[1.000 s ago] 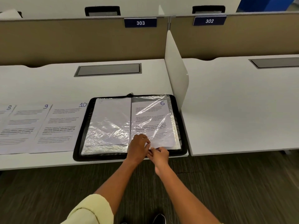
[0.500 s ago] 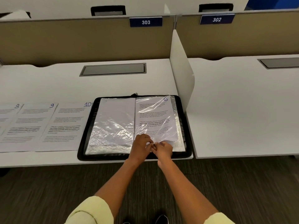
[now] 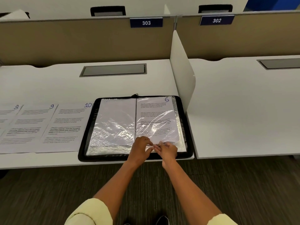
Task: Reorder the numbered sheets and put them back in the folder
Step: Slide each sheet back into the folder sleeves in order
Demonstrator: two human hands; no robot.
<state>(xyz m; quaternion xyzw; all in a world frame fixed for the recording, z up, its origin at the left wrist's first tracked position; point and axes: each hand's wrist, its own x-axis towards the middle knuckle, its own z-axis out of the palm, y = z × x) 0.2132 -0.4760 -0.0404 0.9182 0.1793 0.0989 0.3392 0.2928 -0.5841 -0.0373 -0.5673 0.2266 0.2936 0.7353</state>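
Black zip folder (image 3: 87, 127) lies open on your white desk (image 3: 48, 85), sheet 6 (image 3: 155, 117) in its right-hand plastic sleeve (image 3: 178, 127). Your left hand (image 3: 140, 150) and right hand (image 3: 167, 151) both pinch that sleeve's bottom edge. Sheets 8 (image 3: 8, 120), 9 (image 3: 30, 122) and 10 (image 3: 65, 125) lie beside the folder.

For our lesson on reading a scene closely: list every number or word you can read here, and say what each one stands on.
"303" on the blue plate on the left partition.
"302" on the blue plate on the right partition.
"6" handwritten on the sheet in the folder's right sleeve.
"10" on the sheet beside the folder.
"9" on the next sheet.
"8" on the sheet left of that.
Printed paragraphs on all sheets: too small to read.
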